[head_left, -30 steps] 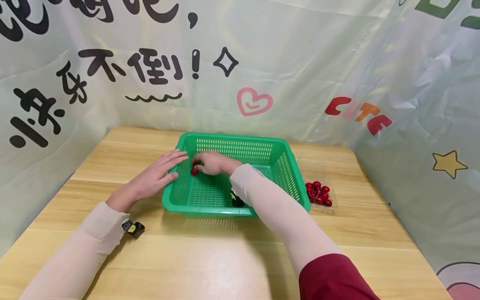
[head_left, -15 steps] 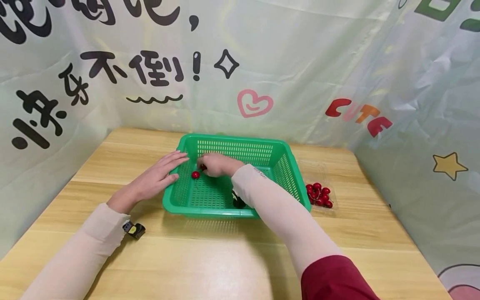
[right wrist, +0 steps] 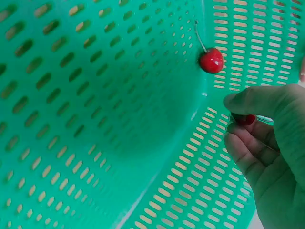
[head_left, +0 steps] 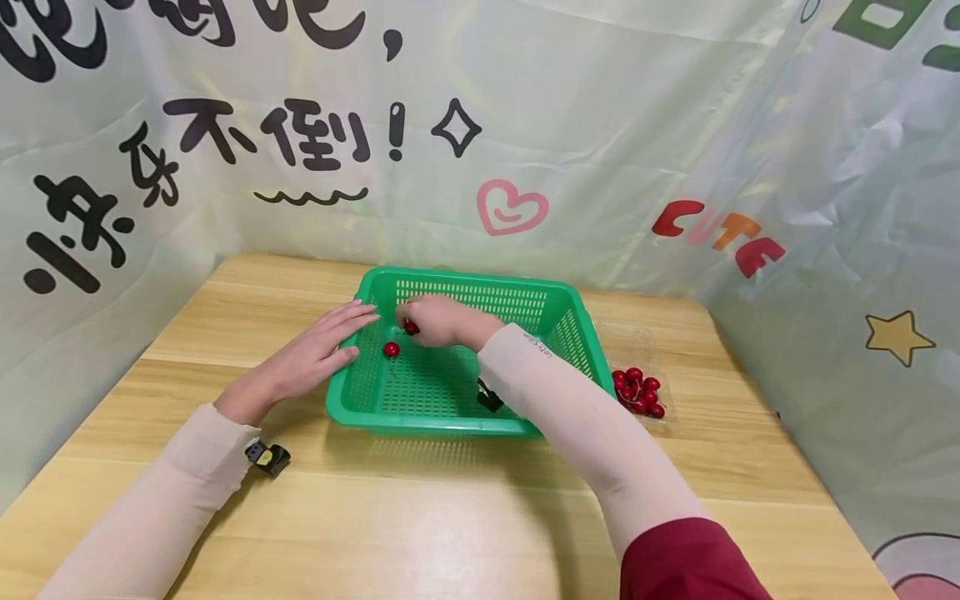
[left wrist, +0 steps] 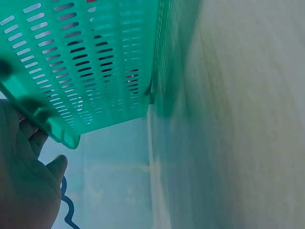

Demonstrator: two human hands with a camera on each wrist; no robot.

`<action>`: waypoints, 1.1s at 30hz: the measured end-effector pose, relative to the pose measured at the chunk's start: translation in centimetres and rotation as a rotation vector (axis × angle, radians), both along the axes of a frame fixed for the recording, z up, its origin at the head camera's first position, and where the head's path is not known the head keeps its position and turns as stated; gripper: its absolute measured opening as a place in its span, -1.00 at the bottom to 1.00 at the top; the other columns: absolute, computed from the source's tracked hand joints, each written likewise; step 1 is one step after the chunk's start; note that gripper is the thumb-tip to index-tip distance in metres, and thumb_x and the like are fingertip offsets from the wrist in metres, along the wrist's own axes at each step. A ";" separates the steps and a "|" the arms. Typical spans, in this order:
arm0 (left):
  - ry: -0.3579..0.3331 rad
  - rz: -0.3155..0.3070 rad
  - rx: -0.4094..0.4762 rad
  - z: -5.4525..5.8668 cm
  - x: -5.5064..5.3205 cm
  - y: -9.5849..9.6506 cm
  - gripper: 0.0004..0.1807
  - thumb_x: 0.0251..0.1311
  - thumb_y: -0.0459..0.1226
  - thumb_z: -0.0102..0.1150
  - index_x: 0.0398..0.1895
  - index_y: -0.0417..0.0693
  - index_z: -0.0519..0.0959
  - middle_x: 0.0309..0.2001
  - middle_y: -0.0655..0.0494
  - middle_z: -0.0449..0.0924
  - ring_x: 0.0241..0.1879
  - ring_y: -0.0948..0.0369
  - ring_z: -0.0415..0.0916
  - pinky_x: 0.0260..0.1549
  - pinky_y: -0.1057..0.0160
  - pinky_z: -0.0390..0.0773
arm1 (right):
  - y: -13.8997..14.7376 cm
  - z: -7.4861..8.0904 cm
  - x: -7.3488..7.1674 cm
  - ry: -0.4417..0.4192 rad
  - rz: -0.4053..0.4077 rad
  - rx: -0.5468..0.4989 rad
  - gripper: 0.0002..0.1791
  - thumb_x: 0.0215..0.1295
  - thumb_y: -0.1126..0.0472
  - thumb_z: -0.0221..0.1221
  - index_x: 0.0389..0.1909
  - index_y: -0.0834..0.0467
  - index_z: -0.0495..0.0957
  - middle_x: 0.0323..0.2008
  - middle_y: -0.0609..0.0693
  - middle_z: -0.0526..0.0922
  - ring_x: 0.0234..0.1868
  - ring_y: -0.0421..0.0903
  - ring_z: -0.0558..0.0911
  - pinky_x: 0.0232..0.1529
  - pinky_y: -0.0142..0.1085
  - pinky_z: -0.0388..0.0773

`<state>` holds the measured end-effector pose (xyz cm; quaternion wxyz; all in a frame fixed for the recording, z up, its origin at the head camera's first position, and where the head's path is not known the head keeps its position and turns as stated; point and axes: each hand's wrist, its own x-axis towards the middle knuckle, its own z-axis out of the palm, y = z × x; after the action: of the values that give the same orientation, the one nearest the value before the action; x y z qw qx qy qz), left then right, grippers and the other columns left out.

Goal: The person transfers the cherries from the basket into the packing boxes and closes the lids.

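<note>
A green slotted plastic basket (head_left: 431, 422) sits on the wooden table. Inside its left half, my right hand (head_left: 446, 322) pinches a red cherry (right wrist: 244, 119) between thumb and fingers. The right wrist view shows the fingers partly covering that cherry. A second cherry (head_left: 391, 350), its thin stem showing, lies in the basket near the left wall, apart from my hand. My left hand (head_left: 311, 354) rests against the basket's left rim, its fingers fairly straight and the thumb below them; in the left wrist view, its fingertips lie at the rim.
To the right of the basket, several cherries (head_left: 637, 392) lie in a clear plastic box (head_left: 660, 423) with its lid up behind. A printed cloth (head_left: 600, 125) hangs round the back and sides of the table (head_left: 420, 517).
My right hand has drawn away from the left wall and lifted slightly with one cherry, leaving the other in the basket. My left hand stays on the rim.
</note>
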<state>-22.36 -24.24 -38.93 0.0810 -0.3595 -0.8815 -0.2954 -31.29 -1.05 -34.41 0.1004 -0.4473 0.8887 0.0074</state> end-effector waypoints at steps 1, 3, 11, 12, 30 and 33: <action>0.003 0.000 0.002 0.0 0.0 0.0 -0.43 0.43 -0.29 -0.06 0.47 -0.15 0.20 0.49 -0.11 0.08 0.50 -0.10 -0.17 0.35 -0.27 -0.06 | 0.2 0.2 0.1 0.000 0.002 -0.009 -0.69 0.31 0.33 0.13 0.07 0.16 0.56 -0.08 -0.02 0.56 -0.13 -0.09 0.48 -0.03 -0.25 0.48; 0.007 -0.001 0.004 0.0 0.0 0.0 -0.44 0.43 -0.29 -0.06 0.47 -0.16 0.21 0.48 -0.12 0.08 0.50 -0.11 -0.17 0.35 -0.27 -0.06 | 0.6 0.5 0.2 0.004 0.002 -0.026 -0.71 0.32 0.30 0.13 0.05 0.15 0.55 -0.12 -0.04 0.54 -0.18 -0.10 0.47 -0.09 -0.27 0.48; 0.014 -0.003 0.007 -0.1 0.0 0.0 -0.43 0.42 -0.30 -0.05 0.46 -0.19 0.21 0.48 -0.14 0.09 0.50 -0.11 -0.17 0.35 -0.27 -0.08 | 2.7 1.4 0.4 0.014 -0.037 -0.075 -0.85 0.36 0.13 0.16 -0.14 0.04 0.43 -0.25 -0.08 0.47 -0.33 -0.13 0.43 -0.28 -0.29 0.40; 0.012 -0.003 0.008 -0.1 0.0 0.0 -0.43 0.42 -0.30 -0.05 0.46 -0.18 0.21 0.48 -0.14 0.09 0.50 -0.11 -0.17 0.35 -0.27 -0.08 | 3.0 1.6 0.4 0.010 -0.043 -0.082 -0.85 0.36 0.13 0.16 -0.15 0.05 0.42 -0.26 -0.08 0.46 -0.33 -0.13 0.42 -0.29 -0.29 0.39; 0.035 -0.013 0.006 -0.1 -0.2 0.0 -0.44 0.43 -0.29 -0.07 0.46 -0.20 0.21 0.46 -0.19 0.10 0.49 -0.15 -0.16 0.39 -0.19 -0.11 | 7.2 5.4 1.0 -0.075 -0.093 -0.202 -0.85 0.28 0.18 0.12 -0.27 0.07 0.32 -0.43 -0.02 0.40 -0.46 -0.13 0.32 -0.37 -0.29 0.27; 0.036 -0.016 0.006 -0.1 -0.2 0.0 -0.44 0.43 -0.27 -0.07 0.46 -0.19 0.21 0.47 -0.19 0.10 0.49 -0.15 -0.15 0.39 -0.19 -0.09 | 7.9 6.0 1.2 -0.093 -0.102 -0.215 -0.84 0.27 0.18 0.12 -0.27 0.06 0.32 -0.44 -0.01 0.40 -0.47 -0.12 0.33 -0.37 -0.28 0.29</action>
<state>-22.54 -24.24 -39.04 0.0956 -0.3713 -0.8761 -0.2922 -30.10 6.83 -28.45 0.0932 -0.4093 0.9005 -0.1136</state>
